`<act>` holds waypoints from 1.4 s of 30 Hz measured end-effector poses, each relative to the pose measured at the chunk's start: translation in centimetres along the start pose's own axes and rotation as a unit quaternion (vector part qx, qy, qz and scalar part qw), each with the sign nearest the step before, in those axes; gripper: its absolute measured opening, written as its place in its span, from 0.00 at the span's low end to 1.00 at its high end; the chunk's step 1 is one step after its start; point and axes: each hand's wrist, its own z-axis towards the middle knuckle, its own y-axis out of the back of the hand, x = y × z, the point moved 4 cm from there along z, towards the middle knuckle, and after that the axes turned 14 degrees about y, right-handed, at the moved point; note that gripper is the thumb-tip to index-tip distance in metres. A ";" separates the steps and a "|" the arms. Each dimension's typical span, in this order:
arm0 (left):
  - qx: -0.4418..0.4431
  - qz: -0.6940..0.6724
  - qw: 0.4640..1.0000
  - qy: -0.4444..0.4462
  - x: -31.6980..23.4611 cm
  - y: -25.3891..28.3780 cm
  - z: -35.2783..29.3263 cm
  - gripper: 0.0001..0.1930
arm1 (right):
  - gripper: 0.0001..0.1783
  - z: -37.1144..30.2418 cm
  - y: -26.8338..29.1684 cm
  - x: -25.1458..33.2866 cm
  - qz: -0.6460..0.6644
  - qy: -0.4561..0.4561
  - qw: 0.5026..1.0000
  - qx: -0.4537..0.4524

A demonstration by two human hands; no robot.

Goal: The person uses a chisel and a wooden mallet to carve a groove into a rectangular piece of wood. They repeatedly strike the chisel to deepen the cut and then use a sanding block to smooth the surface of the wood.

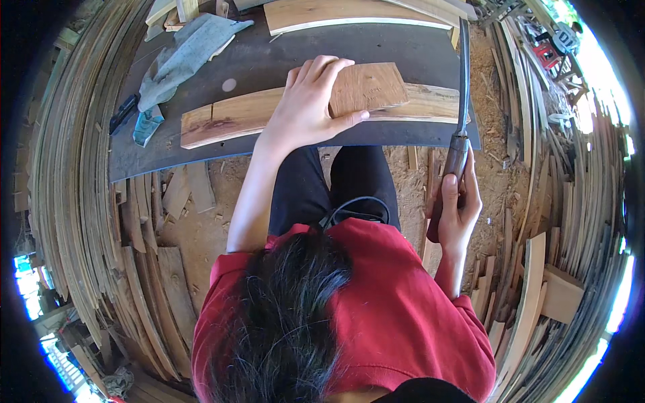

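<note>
My left hand (307, 107) is closed around the left end of a short wooden block (368, 87). Under the block a longer wooden board (235, 119) lies across the dark tabletop near its front edge, with a dark stain toward its left end. At the right edge of the table, my right hand (460, 205) grips the dark wooden handle of a long, narrow metal-bladed tool (463, 80). Its blade points away from me, upright in the picture and just past the board's right end. Whether it is a knife or a file, I cannot tell.
On the dark table (403, 50), a grey-blue cloth (188, 57) and a small blue packet (148, 125) lie at the left. Another board (356, 15) rests along the far side. Stacked planks (80, 148) line both sides, and wood scraps (178, 191) litter the dusty floor.
</note>
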 end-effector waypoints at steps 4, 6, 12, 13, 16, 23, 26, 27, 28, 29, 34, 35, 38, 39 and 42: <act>-0.012 -0.029 0.999 -0.014 -0.2 0.4 0.3 0.37 | 0.29 0.1 -0.1 0.2 0.003 0.001 1.000 0.001; -0.020 -0.045 0.998 -0.029 -0.4 0.4 0.2 0.37 | 0.29 0.2 -0.2 0.4 -0.003 0.004 1.000 0.002; -0.001 -0.037 0.999 -0.006 0.0 -0.5 0.5 0.38 | 0.29 0.7 -0.3 1.1 -0.038 0.029 0.999 0.021; 0.002 -0.034 0.999 -0.001 0.2 -0.6 0.5 0.38 | 0.30 0.9 -0.3 1.2 -0.027 0.031 0.999 0.015; 0.013 -0.030 0.999 0.014 0.7 -0.9 0.7 0.38 | 0.30 1.3 -0.3 1.4 -0.005 0.041 0.999 0.004; 0.050 -0.015 0.998 0.023 1.5 -1.3 0.8 0.40 | 0.29 1.7 -1.6 1.2 -0.050 0.040 0.997 0.041; 0.060 -0.015 0.998 0.024 1.6 -1.2 0.9 0.41 | 0.28 1.9 -1.9 1.2 -0.151 0.043 0.984 0.080; 0.063 -0.016 0.998 0.025 1.6 -1.2 0.9 0.41 | 0.28 1.9 -2.2 1.3 -0.186 0.055 0.974 0.119; 0.061 -0.024 0.997 0.032 1.6 -1.1 0.9 0.41 | 0.28 2.0 -2.3 1.4 -0.216 0.066 0.961 0.162; 0.057 -0.031 0.997 0.037 1.7 -1.1 0.9 0.42 | 0.28 2.0 -2.5 1.5 -0.237 0.075 0.947 0.205; 0.026 -0.093 0.994 0.046 1.6 -1.0 0.9 0.44 | 0.29 2.6 -1.1 3.2 -0.226 0.080 0.966 0.093; 0.022 -0.104 0.993 0.049 1.6 -1.0 0.9 0.44 | 0.29 2.7 -1.1 3.5 -0.226 0.069 0.965 0.113; 0.025 -0.112 0.991 0.067 1.8 -1.1 1.0 0.45 | 0.28 3.5 -1.7 4.0 -0.263 0.090 0.934 0.225; 0.038 -0.111 0.990 0.082 1.9 -1.2 1.0 0.44 | 0.28 3.7 -1.6 4.0 -0.269 0.055 0.931 0.241; 0.021 -0.100 0.993 0.064 1.7 -0.9 0.8 0.43 | 0.27 4.0 -1.3 3.8 -0.271 0.006 0.933 0.235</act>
